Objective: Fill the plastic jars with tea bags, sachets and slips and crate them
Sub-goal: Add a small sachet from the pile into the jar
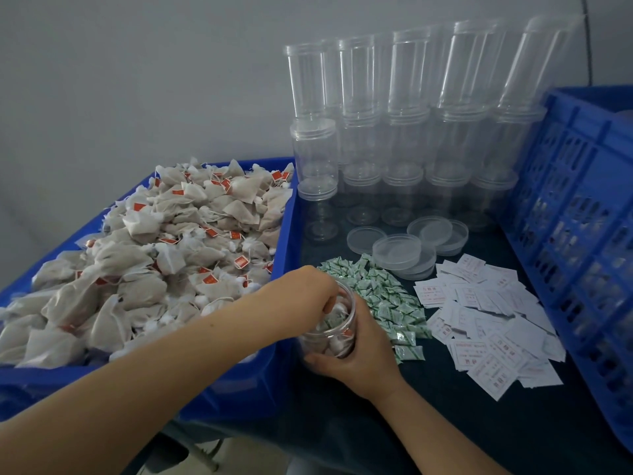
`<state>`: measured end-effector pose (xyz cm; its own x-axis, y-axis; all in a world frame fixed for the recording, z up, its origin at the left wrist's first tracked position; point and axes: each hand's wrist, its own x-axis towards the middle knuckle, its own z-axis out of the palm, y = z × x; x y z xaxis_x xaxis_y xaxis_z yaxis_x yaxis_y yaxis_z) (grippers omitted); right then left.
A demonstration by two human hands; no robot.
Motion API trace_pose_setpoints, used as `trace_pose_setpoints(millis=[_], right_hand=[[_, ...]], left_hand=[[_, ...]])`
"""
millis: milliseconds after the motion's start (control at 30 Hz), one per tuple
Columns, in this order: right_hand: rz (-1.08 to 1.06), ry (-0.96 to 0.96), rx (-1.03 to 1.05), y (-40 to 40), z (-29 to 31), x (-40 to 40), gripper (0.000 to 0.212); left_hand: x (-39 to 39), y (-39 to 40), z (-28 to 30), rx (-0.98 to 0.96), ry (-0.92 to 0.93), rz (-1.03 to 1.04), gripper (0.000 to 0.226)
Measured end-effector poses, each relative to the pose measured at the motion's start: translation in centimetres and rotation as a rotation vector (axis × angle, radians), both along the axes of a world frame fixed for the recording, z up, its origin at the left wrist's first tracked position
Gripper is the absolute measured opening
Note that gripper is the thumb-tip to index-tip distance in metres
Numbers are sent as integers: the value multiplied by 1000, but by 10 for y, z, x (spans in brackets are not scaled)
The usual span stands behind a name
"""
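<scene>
Jar [330,323]: on tabletop [445,423] beside tea-bag bin [287,214], partly filled. Right hand [356,351] wraps its base; left hand [308,286] fingers curl inside the mouth, pressing tea bags. Risks: jar tipping under push; tag strings snagging, dragging bags out.

right hand [359,351] gripping jar [330,332], left hand [308,291] filling tea bags [154,248]

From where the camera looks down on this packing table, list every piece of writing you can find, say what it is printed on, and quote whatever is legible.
White slips: red printed lines inside a red border, too blurred to quote.
Red tags on the tea bags: a pale mark on each, too small to read.
Green and white sachets: green print, illegible.
Clear jars, lids, blue crate: no writing visible.
</scene>
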<state>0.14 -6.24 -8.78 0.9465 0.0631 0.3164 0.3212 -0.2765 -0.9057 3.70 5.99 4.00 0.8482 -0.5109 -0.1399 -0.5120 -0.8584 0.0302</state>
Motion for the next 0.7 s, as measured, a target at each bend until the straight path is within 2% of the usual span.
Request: trace_pose_setpoints(millis=[433, 500, 633, 700], right_hand=[[8, -8, 13, -1, -2, -1, 94], [7, -9, 29, -2, -2, -2, 95], [-22, -27, 54, -5, -3, -6, 94], [-40, -36, 80, -9, -2, -9, 93]], left_hand=[[-4, -3, 6, 110, -28, -54, 24], [-6, -1, 12, 23, -92, -76, 23], [-9, 6, 29, -364, -311, -122, 18], [-8, 7, 33, -481, -356, -108, 17]])
